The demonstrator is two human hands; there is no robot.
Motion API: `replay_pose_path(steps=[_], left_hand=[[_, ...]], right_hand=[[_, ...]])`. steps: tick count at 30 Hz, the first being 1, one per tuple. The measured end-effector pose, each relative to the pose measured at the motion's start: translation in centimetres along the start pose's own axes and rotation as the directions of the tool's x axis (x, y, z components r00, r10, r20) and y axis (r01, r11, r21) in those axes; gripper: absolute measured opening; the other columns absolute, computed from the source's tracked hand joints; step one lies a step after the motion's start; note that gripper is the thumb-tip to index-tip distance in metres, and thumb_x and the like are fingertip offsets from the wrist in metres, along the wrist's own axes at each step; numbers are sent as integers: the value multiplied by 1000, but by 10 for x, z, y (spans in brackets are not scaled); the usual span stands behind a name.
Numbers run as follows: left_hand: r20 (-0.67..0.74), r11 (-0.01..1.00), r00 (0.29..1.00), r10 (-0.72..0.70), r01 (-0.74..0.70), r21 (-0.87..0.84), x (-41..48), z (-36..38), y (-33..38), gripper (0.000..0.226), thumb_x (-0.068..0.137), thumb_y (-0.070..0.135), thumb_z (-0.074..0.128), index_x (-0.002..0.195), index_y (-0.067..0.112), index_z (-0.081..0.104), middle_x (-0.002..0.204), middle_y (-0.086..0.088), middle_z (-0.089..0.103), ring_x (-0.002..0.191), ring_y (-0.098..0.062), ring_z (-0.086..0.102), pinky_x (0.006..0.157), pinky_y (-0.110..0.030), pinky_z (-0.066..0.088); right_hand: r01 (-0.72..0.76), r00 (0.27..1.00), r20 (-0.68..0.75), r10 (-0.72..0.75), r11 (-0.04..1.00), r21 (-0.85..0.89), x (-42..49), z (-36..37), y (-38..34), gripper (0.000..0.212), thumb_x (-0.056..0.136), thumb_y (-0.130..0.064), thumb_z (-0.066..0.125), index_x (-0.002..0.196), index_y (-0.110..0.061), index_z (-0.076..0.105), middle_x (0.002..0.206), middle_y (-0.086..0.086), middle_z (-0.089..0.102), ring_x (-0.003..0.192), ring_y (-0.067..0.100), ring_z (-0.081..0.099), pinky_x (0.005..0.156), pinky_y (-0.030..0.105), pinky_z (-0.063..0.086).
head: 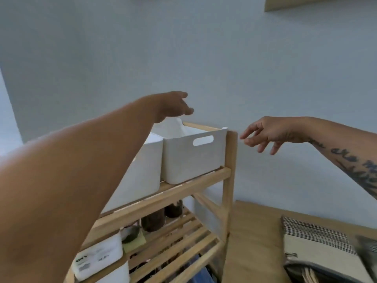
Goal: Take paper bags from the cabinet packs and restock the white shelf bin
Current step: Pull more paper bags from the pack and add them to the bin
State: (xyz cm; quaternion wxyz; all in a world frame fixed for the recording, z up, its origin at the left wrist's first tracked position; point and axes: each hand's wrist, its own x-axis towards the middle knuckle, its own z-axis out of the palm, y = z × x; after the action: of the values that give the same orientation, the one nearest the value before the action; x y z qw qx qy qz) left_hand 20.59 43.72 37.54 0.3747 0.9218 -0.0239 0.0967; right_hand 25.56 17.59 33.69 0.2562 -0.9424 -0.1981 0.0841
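Left forearm (71, 180): bare, stretched from the lower left corner up towards the shelf.
Left hand (173, 107): held above the back rim of the bin, fingers extended and relaxed, nothing gripped.
White plastic rectangular bin with slot handle (191, 160): set on the top tier at its right end; interior seen as white.
Second white plastic bin (146, 160): placed just beside the first, on its left, partly hidden by the forearm.
Slatted light-wood shelf rack (229, 180): stood against a pale wall.
Right hand (271, 132): tattooed forearm; fingers loosely spread and drooping, near the rack's corner post, not touching.
Dark jars (153, 221): kept on the lower tier.
Wooden counter (251, 242): beside the rack; a striped cloth (310, 237) is laid on it.
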Motion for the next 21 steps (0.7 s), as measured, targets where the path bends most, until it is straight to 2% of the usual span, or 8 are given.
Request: replay_pose_path(steps=[3,6,10,12,14,18,21], left_hand=[[78,997,995,68,-65,-45,11,48,22,67,92,18,56,148,18,20,153,-6,28,140,-25,27,117,-41,17],[163,992,981,103,-90,-89,17,98,33,67,91,17,57,148,17,21,146,-9,39,137,-25,32,115,-37,21],[253,987,963,91,-54,-151,27,159,34,65,92,20,56,147,23,23,148,-10,34,137,-26,32,111,-37,25],[296,985,951,85,-35,-172,31,188,30,65,92,19,56,148,21,22,144,-13,40,135,-27,35,105,-33,28],[334,983,940,74,-11,-185,32,218,23,66,92,17,56,148,19,22,136,-19,47,131,-28,39,99,-31,31],[432,986,901,39,35,-161,24,279,-3,65,93,15,54,148,14,19,131,-20,51,130,-30,41,104,-35,31],[526,994,850,26,35,-106,11,327,-30,64,94,15,52,148,12,18,142,-18,42,134,-29,36,108,-34,29]], right_hand=[[-107,993,-48,108,994,26,-35,-8,45,30,86,-33,62,115,-23,59,104,2,61,90,21,64,65,32,54],[-173,981,-79,179,982,69,-60,-11,86,30,86,-33,62,114,-24,59,103,2,61,88,20,64,64,31,54],[-227,964,-110,243,963,143,-81,-9,131,29,87,-34,61,113,-24,59,101,1,61,87,18,64,60,29,53],[-245,955,-119,270,951,188,-87,-1,151,28,88,-35,59,113,-23,59,101,0,61,85,17,63,59,28,52],[-265,947,-124,296,938,222,-91,13,171,27,89,-37,57,112,-23,58,102,1,61,85,17,62,58,28,52],[-310,925,-133,355,911,273,-95,59,212,32,90,-35,56,118,-18,57,113,3,58,88,19,59,57,27,48],[-373,904,-96,416,879,297,-103,108,247,31,88,-33,59,114,-16,59,106,3,58,84,15,56,57,26,44]])
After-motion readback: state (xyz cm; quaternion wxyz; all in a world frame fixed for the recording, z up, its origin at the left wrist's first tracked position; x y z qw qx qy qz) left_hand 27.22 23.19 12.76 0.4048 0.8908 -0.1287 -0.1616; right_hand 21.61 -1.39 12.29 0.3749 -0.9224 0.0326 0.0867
